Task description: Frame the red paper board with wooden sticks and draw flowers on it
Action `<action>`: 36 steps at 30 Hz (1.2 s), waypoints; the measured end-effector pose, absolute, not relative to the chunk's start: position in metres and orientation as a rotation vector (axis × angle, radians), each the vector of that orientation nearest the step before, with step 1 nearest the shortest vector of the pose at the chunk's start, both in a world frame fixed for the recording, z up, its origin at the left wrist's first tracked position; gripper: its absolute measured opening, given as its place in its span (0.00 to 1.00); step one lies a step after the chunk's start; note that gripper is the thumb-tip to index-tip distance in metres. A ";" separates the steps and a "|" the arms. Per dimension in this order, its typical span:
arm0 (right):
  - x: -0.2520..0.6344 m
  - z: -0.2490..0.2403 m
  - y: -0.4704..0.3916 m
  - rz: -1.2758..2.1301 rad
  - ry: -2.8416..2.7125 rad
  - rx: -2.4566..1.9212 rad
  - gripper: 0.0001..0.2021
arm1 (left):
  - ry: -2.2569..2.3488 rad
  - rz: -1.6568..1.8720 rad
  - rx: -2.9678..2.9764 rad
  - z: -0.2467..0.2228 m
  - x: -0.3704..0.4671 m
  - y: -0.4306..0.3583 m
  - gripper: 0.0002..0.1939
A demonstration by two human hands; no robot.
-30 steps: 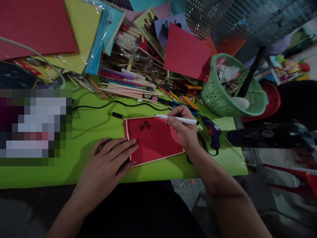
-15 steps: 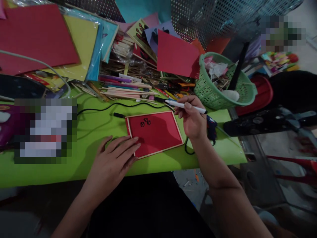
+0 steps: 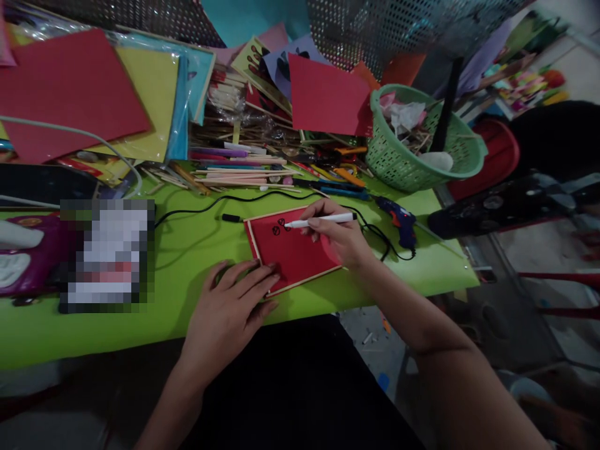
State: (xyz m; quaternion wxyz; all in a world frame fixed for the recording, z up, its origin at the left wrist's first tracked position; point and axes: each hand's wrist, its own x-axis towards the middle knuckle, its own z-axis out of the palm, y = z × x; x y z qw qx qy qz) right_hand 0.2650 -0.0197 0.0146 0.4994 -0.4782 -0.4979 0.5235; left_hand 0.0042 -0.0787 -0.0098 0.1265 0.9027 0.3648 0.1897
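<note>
A red card [image 3: 300, 256] edged with thin pale wooden strips lies on the green table. Small black round marks show near its upper left. My left hand [image 3: 234, 297] lies with fingers spread over the card's lower left corner. A white marker [image 3: 330, 219] is pinched in my right hand [image 3: 335, 234], above the card's upper right part. The marker's tip is at the black marks. A black cap [image 3: 231, 218] rests just beyond the card's upper left corner.
A blue glue gun [image 3: 398, 222] with a black cord lies right of the card. Behind are wooden sticks [image 3: 244, 175], pens, blue-handled pliers, coloured paper [image 3: 328, 94] and a green basket [image 3: 412, 165]. At the left sit a purple object [image 3: 42, 259] and a blurred-out rectangular item [image 3: 110, 256].
My right hand has moved left and down with the marker, bringing its tip from beyond the card to the black marks. The glue gun shows more fully. The whole view has shifted slightly.
</note>
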 end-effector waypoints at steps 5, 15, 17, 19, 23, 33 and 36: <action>0.263 0.000 -0.013 1.280 -1.232 -1.186 0.12 | 1.041 0.528 2.645 -0.010 0.003 -0.078 0.21; 0.262 0.003 -0.016 1.154 -1.397 -1.305 0.09 | 1.067 0.563 2.610 -0.011 0.004 -0.079 0.22; 0.261 0.003 -0.016 1.141 -1.418 -1.311 0.09 | 1.059 0.573 2.605 -0.010 0.004 -0.079 0.21; 0.261 0.004 -0.017 1.139 -1.437 -1.321 0.09 | 1.055 0.575 2.604 -0.010 0.004 -0.078 0.21; 0.261 0.005 -0.018 1.139 -1.452 -1.366 0.08 | 1.059 0.558 2.607 -0.011 0.004 -0.078 0.22; 0.260 0.005 -0.018 1.144 -1.452 -1.344 0.07 | 1.067 0.563 2.592 -0.010 0.005 -0.080 0.22; 0.260 0.005 -0.018 1.141 -1.461 -1.348 0.07 | 1.072 0.570 2.590 -0.011 0.004 -0.080 0.22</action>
